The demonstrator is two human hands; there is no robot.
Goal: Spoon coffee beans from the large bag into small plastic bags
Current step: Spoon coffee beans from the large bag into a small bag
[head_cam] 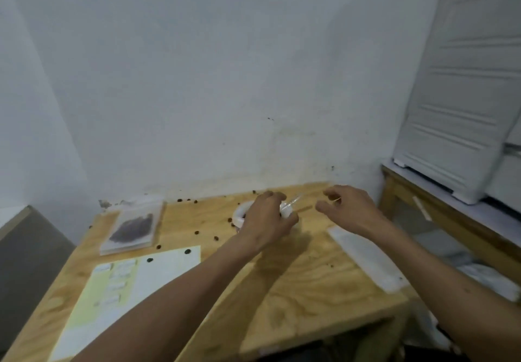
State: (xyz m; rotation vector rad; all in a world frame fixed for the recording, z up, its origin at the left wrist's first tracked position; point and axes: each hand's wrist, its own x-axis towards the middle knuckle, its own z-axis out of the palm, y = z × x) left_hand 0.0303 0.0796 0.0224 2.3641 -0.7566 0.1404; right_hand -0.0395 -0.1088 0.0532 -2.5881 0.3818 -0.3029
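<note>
Plywood table (296, 285) stands against a pale wall, scattered with loose coffee beans (216, 238). Near its far edge the left hand (267, 220) curls its fingers around a white round container (239, 215) and a thin clear plastic piece (293, 201). Just beside it the right hand (349, 209) hovers with fingers loosely curled, holding nothing I can make out. A clear bag of beans (132, 227) lies flat at far left, a sheet with white labels (118, 285) nearer, a white strip (366, 257) at right.
</note>
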